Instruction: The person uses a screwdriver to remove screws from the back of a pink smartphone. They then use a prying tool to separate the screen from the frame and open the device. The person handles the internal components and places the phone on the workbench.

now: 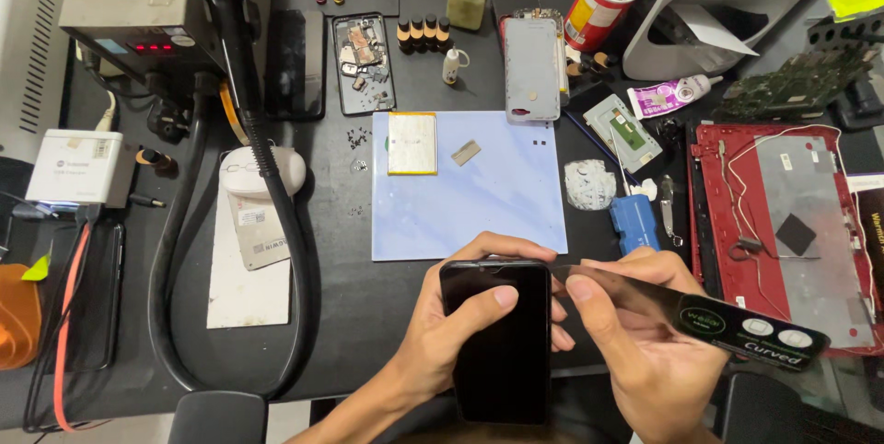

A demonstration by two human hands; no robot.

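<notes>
The lower end of the black phone (pixel 497 343) runs to the bottom edge of the view, and the fingers of the left hand (pixel 451 329) wrapped behind it are mostly hidden; only the thumb lies across the dark glass and a few fingertips show at its right side. The right hand (pixel 645 333) is cut off at the wrist by the frame. It pinches a thin dark pry card (pixel 681 310) between thumb and fingers, its pointed end touching the phone's upper right edge; whether the tip has gone into the seam cannot be told. Both hands are closed firmly on what they hold.

The phone is held just above the near edge of the black bench (pixel 368 315), directly in front of the pale blue mat (pixel 479 195).

At the back, a red can (pixel 594 11) holds several pens and tools, and an open phone shell (pixel 362 62) contains loose small parts too fine to identify. A red laptop base (pixel 783 223) lies opened at right, partly out of frame.

The mat carries only 1 flat battery (pixel 412 143) and 1 small metal piece (pixel 466 153), leaving open surface. A thick black hose (pixel 276 223) loops at left.
</notes>
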